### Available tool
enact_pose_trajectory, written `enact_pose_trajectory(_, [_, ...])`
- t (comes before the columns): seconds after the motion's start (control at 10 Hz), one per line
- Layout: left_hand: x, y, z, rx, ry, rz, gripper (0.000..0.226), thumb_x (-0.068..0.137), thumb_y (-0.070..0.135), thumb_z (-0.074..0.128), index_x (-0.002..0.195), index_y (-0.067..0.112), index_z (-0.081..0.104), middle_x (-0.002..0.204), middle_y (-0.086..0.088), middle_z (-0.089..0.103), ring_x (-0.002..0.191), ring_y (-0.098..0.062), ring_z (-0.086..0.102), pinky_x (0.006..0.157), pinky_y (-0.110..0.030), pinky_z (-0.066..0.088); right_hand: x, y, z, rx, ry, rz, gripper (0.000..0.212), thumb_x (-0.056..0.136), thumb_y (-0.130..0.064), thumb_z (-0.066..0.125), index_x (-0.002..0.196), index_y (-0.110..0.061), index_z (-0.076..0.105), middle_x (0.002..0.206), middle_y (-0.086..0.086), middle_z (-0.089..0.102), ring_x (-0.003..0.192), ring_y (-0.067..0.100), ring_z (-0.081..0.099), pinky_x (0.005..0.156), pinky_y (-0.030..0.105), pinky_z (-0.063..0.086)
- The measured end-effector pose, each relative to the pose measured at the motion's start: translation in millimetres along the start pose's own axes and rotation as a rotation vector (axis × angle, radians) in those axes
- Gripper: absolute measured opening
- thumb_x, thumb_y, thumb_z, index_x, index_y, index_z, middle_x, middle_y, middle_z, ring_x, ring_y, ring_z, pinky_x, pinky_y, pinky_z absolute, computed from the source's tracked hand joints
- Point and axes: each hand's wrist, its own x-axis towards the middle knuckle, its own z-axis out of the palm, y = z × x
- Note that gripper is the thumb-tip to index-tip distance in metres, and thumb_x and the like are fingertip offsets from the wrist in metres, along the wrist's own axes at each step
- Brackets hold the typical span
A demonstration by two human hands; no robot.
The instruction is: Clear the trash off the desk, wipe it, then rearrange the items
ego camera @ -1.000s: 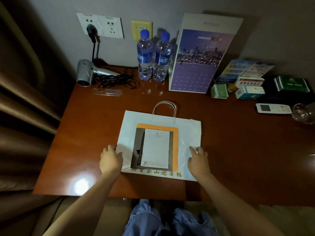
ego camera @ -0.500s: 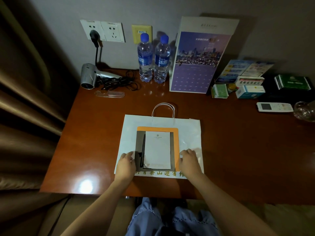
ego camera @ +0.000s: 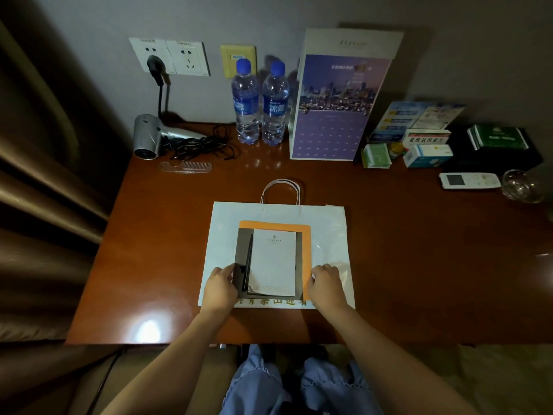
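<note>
From the head camera, a white paper bag (ego camera: pixel 278 217) lies flat in the middle of the desk (ego camera: pixel 419 250). On the bag is an orange sheet (ego camera: pixel 306 250), on it a black folder (ego camera: pixel 241 250), then a notepad (ego camera: pixel 273 260) with a pen (ego camera: pixel 247 265) just beside it. The left hand (ego camera: pixel 221 287) touches the left edge of the folder, its fingers a little bent. The right hand (ego camera: pixel 326 284) rests at the right edge of the orange sheet. I cannot tell if either hand really grips. Two water bottles (ego camera: pixel 260 103) stand at the wall.
</note>
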Motion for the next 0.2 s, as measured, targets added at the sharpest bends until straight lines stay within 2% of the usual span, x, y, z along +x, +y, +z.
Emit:
enact_pose_trajectory(0.1, [6.7,1.9,-5.7,0.015,-0.009,0.002,0.044,0.094,-0.004,0.035,0.135,0.007,0.049,0.119,-0.017,0.054,0.104,-0.031,0.056,0.085,-0.032,0.048,2.1,-1.9,-6.8,-0.005,-0.024,-0.013,0.026,0.097,-0.011,0.04,0.11,0.0,0.06,0.105,0.012,0.056,0.1,0.022,0.05,0.08,0.028,0.043])
enact_pose_trajectory(0.2, [9.8,3.9,-11.2,0.047,-0.065,-0.012,0.043,0.094,-0.003,0.034,0.134,0.005,0.05,0.12,-0.019,0.057,0.103,-0.033,0.058,0.084,-0.035,0.05,-1.0,-0.6,-13.9,-0.039,-0.067,-0.04,0.028,0.098,-0.013,0.041,0.119,-0.002,0.056,0.118,0.013,0.054,0.11,0.024,0.049,0.09,0.031,0.044])
